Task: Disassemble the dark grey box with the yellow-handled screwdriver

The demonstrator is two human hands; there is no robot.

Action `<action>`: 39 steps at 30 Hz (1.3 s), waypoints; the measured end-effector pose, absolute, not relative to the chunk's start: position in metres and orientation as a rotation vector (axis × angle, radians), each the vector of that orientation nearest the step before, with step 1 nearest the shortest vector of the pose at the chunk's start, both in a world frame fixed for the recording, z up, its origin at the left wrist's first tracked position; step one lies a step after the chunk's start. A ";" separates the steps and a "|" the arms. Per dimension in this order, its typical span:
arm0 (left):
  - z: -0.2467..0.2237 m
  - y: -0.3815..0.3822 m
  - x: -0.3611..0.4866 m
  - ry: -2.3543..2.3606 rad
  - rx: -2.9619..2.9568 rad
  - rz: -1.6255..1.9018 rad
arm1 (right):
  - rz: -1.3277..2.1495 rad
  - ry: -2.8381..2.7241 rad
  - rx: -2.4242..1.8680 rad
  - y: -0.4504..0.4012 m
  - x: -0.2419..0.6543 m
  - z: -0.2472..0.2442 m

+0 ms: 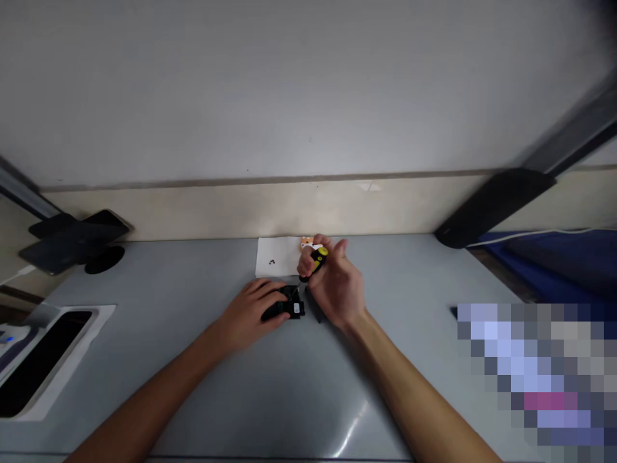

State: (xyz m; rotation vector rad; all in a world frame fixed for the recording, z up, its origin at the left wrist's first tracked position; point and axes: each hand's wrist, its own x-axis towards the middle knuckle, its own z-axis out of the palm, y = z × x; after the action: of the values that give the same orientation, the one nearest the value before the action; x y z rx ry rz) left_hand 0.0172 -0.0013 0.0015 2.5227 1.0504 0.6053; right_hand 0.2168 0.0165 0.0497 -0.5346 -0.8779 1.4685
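Note:
My left hand lies over a small black device with a pale label, and its fingers and thumb grip the left side. The device rests on the grey table, and the hand hides part of it. In my right hand is a screwdriver with a black and yellow handle. It is tilted, and its shaft runs down to the device; whether the tip sits in a screw is too small to tell. A thin dark part lies on the table beside the right wrist, partly hidden.
Behind the hands, a white sheet bears several tiny black pieces and an orange-and-white animal figure. A black phone-like slab lies at left. A dark stand and a black speaker-like object flank the table.

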 end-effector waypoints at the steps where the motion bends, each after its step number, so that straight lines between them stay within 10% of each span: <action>1: 0.001 -0.001 0.017 1.051 2.523 0.604 | 1.470 -0.900 -0.536 0.016 0.217 0.050; 39: -0.001 0.000 0.018 1.071 2.533 0.602 | 1.384 -1.056 -0.631 0.015 0.214 0.053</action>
State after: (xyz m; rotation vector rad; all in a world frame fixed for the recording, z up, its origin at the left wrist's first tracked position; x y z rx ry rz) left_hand 0.0181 -0.0003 -0.0011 2.5331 1.0712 0.6019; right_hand 0.2138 0.0148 0.0531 -0.6313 -1.0556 1.3837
